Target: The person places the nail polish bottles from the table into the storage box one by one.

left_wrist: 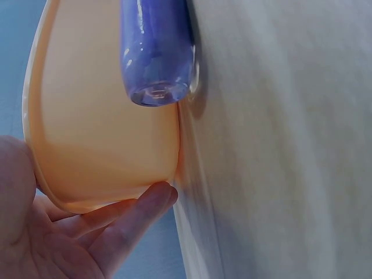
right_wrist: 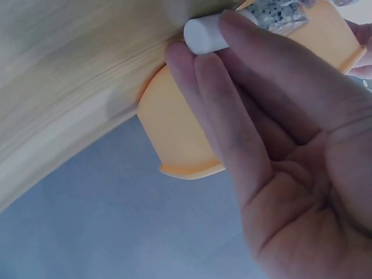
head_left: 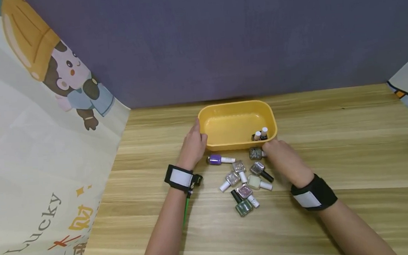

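A yellow plastic bin (head_left: 238,145) stands at the back of the wooden table, two nail polish bottles (head_left: 260,135) with white caps inside its front right corner. My left hand (head_left: 192,145) holds the bin's left end, fingers (left_wrist: 154,200) against the outer wall. In my right hand (head_left: 286,159), thumb and fingers pinch the white cap (right_wrist: 204,35) of a speckled nail polish bottle (head_left: 255,153), just before the bin's front wall. A purple nail polish bottle (head_left: 215,159) lies near my left hand. Several more bottles, including a green one (head_left: 244,208), lie in front of the bin.
Behind the bin rises a dark blue-grey panel (head_left: 241,43). A printed white cloth (head_left: 51,152) borders the table (head_left: 348,142) on the left. Black bands (head_left: 313,193) wrap both wrists.
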`<state>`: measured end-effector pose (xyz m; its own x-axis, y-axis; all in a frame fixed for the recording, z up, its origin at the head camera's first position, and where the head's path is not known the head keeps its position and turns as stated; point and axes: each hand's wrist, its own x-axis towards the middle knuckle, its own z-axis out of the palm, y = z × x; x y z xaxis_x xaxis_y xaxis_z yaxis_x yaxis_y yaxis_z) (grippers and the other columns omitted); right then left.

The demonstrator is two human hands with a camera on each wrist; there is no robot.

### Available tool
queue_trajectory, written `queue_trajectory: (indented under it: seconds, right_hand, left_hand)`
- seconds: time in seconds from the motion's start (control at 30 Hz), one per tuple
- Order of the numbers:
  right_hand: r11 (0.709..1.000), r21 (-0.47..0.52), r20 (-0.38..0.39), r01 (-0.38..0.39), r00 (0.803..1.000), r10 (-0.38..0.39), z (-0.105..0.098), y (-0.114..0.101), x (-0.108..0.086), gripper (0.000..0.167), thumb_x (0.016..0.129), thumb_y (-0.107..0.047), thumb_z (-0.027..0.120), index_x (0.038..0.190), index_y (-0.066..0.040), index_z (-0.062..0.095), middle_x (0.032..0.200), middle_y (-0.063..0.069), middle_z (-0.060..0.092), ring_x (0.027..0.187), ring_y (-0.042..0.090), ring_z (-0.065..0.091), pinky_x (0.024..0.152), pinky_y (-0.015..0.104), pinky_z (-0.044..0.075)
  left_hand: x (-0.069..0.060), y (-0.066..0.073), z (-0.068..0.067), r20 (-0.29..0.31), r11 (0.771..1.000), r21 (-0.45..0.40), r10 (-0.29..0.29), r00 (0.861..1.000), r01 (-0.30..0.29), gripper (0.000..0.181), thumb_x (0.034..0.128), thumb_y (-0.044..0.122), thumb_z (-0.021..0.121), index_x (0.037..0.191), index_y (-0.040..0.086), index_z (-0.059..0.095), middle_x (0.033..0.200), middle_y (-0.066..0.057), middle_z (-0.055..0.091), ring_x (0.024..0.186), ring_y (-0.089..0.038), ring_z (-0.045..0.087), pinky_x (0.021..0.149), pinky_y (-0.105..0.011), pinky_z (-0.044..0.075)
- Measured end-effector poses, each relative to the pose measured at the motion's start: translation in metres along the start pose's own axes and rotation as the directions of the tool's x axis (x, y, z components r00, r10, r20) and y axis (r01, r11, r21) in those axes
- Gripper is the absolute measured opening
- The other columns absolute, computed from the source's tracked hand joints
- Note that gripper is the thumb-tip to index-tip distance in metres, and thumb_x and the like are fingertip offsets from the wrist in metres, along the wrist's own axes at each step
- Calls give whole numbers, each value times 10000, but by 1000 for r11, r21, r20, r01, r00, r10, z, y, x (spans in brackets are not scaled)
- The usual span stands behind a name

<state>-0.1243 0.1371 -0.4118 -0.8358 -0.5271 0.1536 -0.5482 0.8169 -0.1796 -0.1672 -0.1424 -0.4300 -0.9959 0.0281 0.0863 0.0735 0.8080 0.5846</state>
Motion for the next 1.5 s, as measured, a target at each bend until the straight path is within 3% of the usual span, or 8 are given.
queue_trajectory:
  seconds: [0.17, 0.4, 0.5, 0.7, 0.77, 1.0, 1.3, 1.5]
  right_hand:
    - [1000, -19, 6, 3, 1000, -2, 3, 0, 1, 126, 799, 162, 654, 807, 36, 653, 831, 224, 672, 705, 334, 650, 597, 443, 552]
    - [999, -44, -9, 7, 1000, -7, 7, -1, 4, 133, 799, 145, 666, 795, 13, 674, 770, 194, 672, 639, 312, 631, 557, 436, 540]
    - [998, -62, -12, 13, 1000, -14, 6, -2, 4, 137, 795, 130, 675, 770, -5, 671, 741, 171, 664, 617, 293, 611, 527, 428, 526]
    - [997, -76, 21, 29, 999, -28, 2, -4, -3, 169, 762, 144, 680, 735, -21, 667, 689, 121, 640, 561, 234, 559, 463, 377, 489]
    - [997, -73, 22, 31, 999, -30, 1, -5, -5, 177, 759, 152, 672, 735, -23, 666, 688, 118, 637, 554, 226, 551, 459, 372, 483]
    - [999, -20, 19, 47, 999, -46, -5, -8, -2, 165, 744, 144, 656, 765, -20, 662, 719, 125, 643, 577, 236, 576, 482, 385, 494]
    - [994, 98, 57, 46, 997, -52, -21, -9, 3, 198, 725, 141, 638, 737, -53, 674, 702, 51, 648, 597, 147, 553, 528, 323, 474]
    - [987, 104, 33, 125, 991, -129, -24, -8, 5, 196, 737, 132, 700, 746, -64, 684, 738, 26, 651, 624, 93, 548, 535, 272, 467]
  left_hand:
    - [-1, 0, -1, 8, 1000, -4, -6, 1000, 6, 640, 1017, 174, 436, 1575, 7, 171, 1581, -168, 338, 588, -219, 506, 644, -330, 488]
    - [-1, 0, -4, -10, 1000, 20, -4, 1000, 4, 639, 1008, 162, 454, 1568, -3, 194, 1564, -177, 367, 742, -230, 550, 780, -352, 505]
    - [-2, 0, -3, -13, 1000, 3, -10, 1000, 10, 641, 1007, 155, 457, 1570, 2, 190, 1568, -173, 364, 688, -263, 554, 719, -367, 513]
    - [-4, -1, 3, 6, 1000, -1, -2, 1000, 2, 633, 1006, 166, 447, 1565, -2, 203, 1581, -167, 339, 851, -245, 579, 864, -366, 501]
    - [-5, -1, 4, 7, 1000, 1, -1, 1000, 1, 633, 1005, 168, 446, 1565, -2, 204, 1579, -169, 342, 805, -258, 576, 864, -375, 504]
    - [-4, -1, 1, -21, 1000, 11, 19, 1000, -19, 635, 1003, 144, 458, 1556, -30, 200, 1557, -191, 368, 1055, -268, 572, 1019, -392, 468]
    - [-1, 0, -1, -14, 1000, 8, 26, 1000, -25, 624, 1009, 152, 450, 1553, -42, 214, 1562, -195, 355, 947, -264, 592, 950, -376, 493]
    - [1, 1, 0, -13, 1000, 4, 30, 999, -30, 623, 1008, 141, 456, 1550, -50, 216, 1563, -196, 354, 972, -251, 586, 948, -369, 486]
